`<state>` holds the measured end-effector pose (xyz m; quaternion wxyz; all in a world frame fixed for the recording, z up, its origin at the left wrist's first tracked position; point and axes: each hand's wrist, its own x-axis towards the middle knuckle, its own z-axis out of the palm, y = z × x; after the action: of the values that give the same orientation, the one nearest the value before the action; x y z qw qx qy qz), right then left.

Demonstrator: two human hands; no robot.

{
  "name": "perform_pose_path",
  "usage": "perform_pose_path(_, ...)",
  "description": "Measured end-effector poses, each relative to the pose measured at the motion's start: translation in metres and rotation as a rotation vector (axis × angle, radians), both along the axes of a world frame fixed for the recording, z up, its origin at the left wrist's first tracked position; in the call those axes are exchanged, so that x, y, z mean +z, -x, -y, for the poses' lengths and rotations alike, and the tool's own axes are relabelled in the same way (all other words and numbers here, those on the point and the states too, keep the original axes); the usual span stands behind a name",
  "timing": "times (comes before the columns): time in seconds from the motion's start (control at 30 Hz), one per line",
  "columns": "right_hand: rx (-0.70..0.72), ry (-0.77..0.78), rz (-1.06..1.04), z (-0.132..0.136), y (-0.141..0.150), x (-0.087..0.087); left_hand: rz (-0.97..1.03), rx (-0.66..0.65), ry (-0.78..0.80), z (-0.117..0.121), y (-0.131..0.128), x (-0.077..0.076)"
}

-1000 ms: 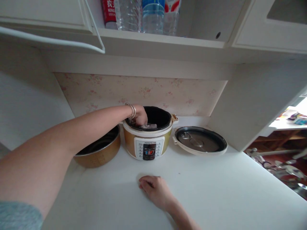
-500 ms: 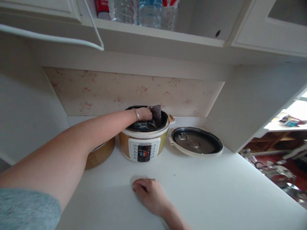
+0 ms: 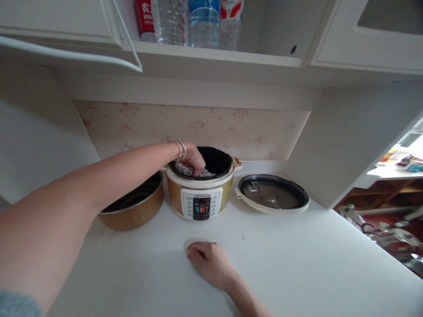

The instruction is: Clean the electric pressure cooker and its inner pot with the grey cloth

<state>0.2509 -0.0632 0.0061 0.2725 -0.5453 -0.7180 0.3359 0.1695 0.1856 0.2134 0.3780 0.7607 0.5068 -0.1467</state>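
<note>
My left hand (image 3: 194, 157) reaches down into the open pressure cooker (image 3: 175, 189), its fingers closed on a grey patterned cloth (image 3: 183, 169) that presses against the near inside wall. The dark interior hides part of the cloth. On the white counter in front of the cooker rests my right hand (image 3: 213, 266), curled into a loose fist with nothing visible in it. To the left of the cooker stands the gold inner pot (image 3: 132, 215), partly behind my left forearm. The cooker's lid (image 3: 269, 196) lies to the right, its underside facing up.
Above hangs an open cabinet shelf (image 3: 218, 53) with clear plastic bottles (image 3: 205, 26) and a red package (image 3: 145, 20). A white bar (image 3: 72, 53) juts out at upper left. A side panel (image 3: 343, 145) bounds the counter (image 3: 284, 259) on the right.
My left hand has moved with the cloth from the right part of the cooker's interior to the near left. More of the gold pot shows. My right hand stays on the counter.
</note>
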Motion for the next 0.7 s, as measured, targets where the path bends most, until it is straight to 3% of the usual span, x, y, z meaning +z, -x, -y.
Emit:
perform_pose_path(0.1, 0.000, -0.002, 0.009, 0.000, 0.000, -0.001, 0.192, -0.070, 0.143, 0.018, -0.014, 0.000)
perform_pose_path(0.23, 0.009, -0.013, 0.005, -0.001, 0.000, -0.002, 0.526, 0.123, -0.174, 0.024, -0.053, -0.010)
perform_pose_path(0.37, 0.019, -0.022, 0.001, -0.001, 0.000, 0.000, 0.548, 0.173, -0.261, 0.028, -0.075, -0.014)
perform_pose_path(0.43, 0.017, -0.025, 0.011, -0.001, 0.000, 0.000, 0.537, 0.150, -0.250, 0.032, -0.069, -0.013)
perform_pose_path(0.5, 0.015, -0.028, 0.025, -0.001, 0.000, 0.000, 0.475, 0.045, -0.139, 0.035, -0.051, -0.009)
perform_pose_path(0.63, 0.004, -0.044, 0.045, -0.001, 0.002, -0.002, 0.115, -0.235, 0.159, 0.019, -0.003, -0.001)
perform_pose_path(0.7, 0.000, -0.047, 0.039, 0.000, 0.002, -0.003, -0.026, -0.256, 0.007, 0.002, 0.014, -0.002)
